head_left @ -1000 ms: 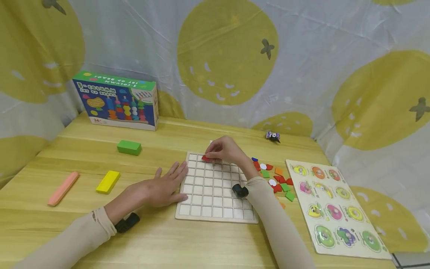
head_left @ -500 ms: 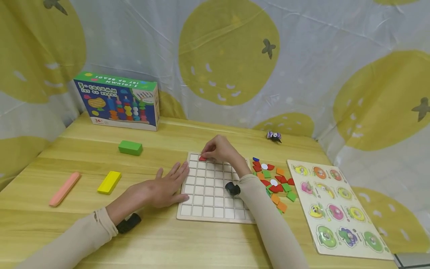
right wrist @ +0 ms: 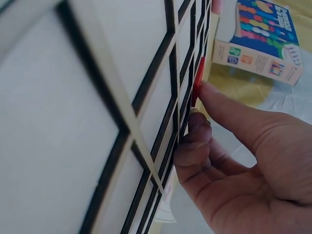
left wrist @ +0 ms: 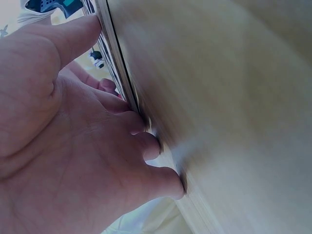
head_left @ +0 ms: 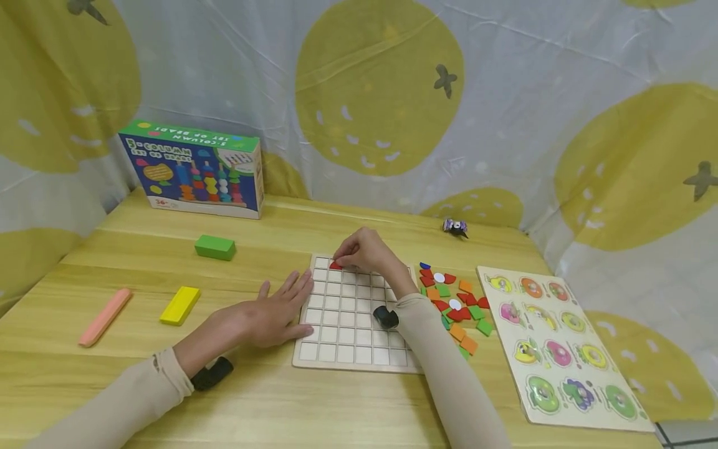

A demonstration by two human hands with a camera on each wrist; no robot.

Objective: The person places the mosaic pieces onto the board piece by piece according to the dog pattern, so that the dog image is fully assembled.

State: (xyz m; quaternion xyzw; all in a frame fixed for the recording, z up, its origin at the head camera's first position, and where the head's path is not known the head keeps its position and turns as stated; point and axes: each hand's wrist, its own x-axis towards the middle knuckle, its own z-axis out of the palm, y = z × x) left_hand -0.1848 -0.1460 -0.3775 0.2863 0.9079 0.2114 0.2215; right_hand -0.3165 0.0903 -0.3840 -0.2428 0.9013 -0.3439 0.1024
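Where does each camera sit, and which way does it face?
Head: on the head, facing forward and down at the grid board; left hand, right hand and both sleeves show.
Left wrist: on the left wrist, facing the tabletop and the board's edge; the left hand's palm and fingers show.
Right wrist: on the right wrist, facing across the board at the red piece; the right hand's thumb and fingers show.
Head and right wrist share the red piece and bead-set box.

1. The red piece (head_left: 335, 265) is partly hidden by the right hand (head_left: 366, 250).
2. The right sleeve (head_left: 445, 362) covers the near right corner of the grid board (head_left: 346, 337).
3. The left sleeve (head_left: 120, 399) — cut off, near left.
4. The purple-and-black object (head_left: 455, 227), far right — too small to identify.
5. The bench (head_left: 359, 408) blurs in the left wrist view.
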